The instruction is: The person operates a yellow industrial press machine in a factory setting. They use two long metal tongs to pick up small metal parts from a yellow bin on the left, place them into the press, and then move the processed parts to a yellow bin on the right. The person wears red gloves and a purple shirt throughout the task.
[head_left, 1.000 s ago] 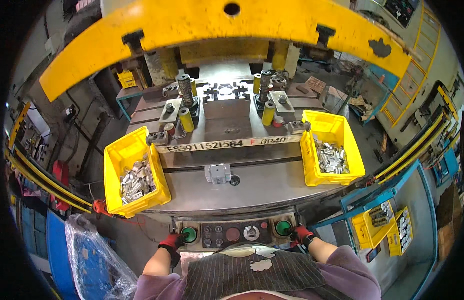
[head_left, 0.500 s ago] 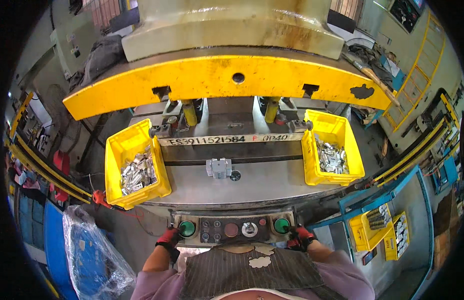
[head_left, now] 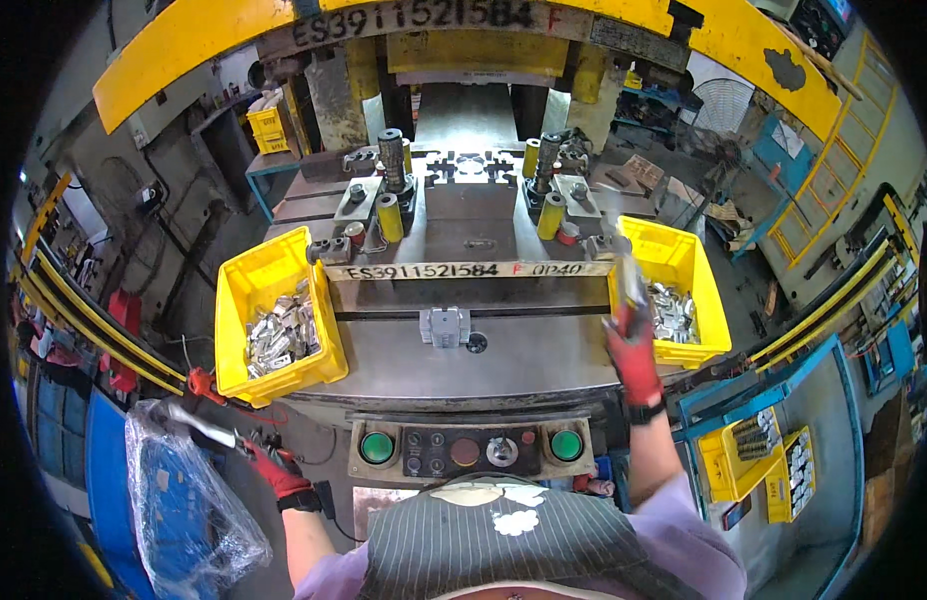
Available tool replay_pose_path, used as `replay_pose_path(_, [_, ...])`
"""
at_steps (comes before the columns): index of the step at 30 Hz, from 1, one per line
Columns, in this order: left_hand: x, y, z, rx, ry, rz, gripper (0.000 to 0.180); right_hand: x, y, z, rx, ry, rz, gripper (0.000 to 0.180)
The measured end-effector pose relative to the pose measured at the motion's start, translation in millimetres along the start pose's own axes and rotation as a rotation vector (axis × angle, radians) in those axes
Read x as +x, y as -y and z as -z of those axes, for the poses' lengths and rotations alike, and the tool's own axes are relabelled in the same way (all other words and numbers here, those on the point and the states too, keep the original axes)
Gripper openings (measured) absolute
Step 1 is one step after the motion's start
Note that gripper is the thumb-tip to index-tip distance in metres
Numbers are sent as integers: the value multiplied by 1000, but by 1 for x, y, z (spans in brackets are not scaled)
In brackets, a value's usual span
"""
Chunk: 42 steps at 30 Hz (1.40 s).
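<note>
My left hand (head_left: 276, 472), in a red and black glove, is closed around a slim silvery tool (head_left: 209, 430) left of the control panel. The tool points away to the left, over a plastic-wrapped blue object. My right hand (head_left: 634, 355), gloved alike, reaches to the near left edge of the right yellow bin (head_left: 719, 345). A long silvery tool (head_left: 632, 285), smeared by motion, sticks up from its fingers; its kind is unclear. Small metal parts (head_left: 672, 312) lie in that bin. Ahead, the press die (head_left: 471, 215) stands exposed between upright posts.
Another yellow bin (head_left: 334, 365) of metal parts stands at the left of the press bed (head_left: 534, 370). A grey metal block (head_left: 446, 327) sits mid-bed. The control panel (head_left: 471, 452) has two green buttons. Overhead is the yellow press beam (head_left: 204, 50). Yellow trays (head_left: 724, 465) lie at right.
The yellow beam has risen, exposing the die. Both hands have left the green buttons: the left moved outward with a silvery tool, the right forward to the right bin with another.
</note>
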State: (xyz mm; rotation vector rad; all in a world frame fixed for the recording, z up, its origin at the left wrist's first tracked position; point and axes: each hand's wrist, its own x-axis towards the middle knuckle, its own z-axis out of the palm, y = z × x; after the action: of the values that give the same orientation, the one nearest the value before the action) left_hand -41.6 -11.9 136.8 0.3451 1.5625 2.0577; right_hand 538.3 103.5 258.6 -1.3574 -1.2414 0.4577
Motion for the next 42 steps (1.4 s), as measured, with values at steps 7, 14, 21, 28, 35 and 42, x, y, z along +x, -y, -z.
replay_pose_path(7, [-52,-39,-99,-384,550,240,24,109,74,-138,-646,231,304,45])
replay_pose_path(14, [-84,-50,-143,81,904,171,37,141,47,-160,-168,355,165,32])
replay_pose_path(21, [-91,-95,-302,107,1223,121,31,113,34,-159,908,458,-385,23])
replay_pose_path(28, [-25,-2,-465,259,1312,91,23,97,54,-133,1244,375,-491,20])
replay_pose_path(35, [19,48,-480,234,1258,-110,17,-12,32,-20,926,178,-460,34])
replay_pose_path(42, [-65,-62,-439,-212,1215,231,17,-67,31,84,586,-180,-283,38])
